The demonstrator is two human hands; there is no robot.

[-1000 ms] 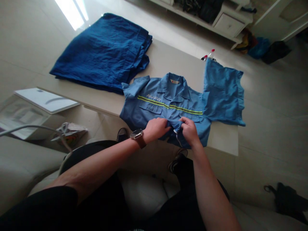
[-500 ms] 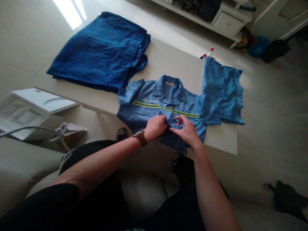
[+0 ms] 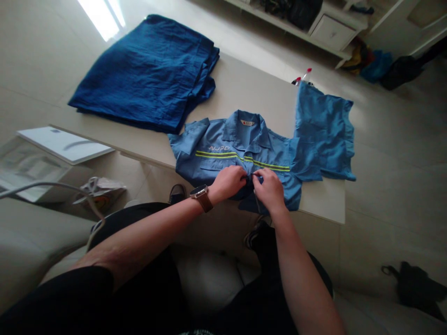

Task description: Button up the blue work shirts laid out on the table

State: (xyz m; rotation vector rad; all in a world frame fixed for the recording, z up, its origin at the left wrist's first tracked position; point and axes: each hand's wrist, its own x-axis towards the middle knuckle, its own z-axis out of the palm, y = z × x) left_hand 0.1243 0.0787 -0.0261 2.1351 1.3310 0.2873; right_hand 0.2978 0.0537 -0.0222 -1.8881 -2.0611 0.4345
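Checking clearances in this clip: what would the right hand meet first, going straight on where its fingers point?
Likely the bunched front of the light-blue collared cloth shirt, then the left hand; depth is unclear.

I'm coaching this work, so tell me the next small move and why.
I'd probably have the right hand slide slightly down the front of the striped shirt while the left hand holds steady: both seem to pinch it below the yellow stripes, and its lower part hangs past the edge of the table.
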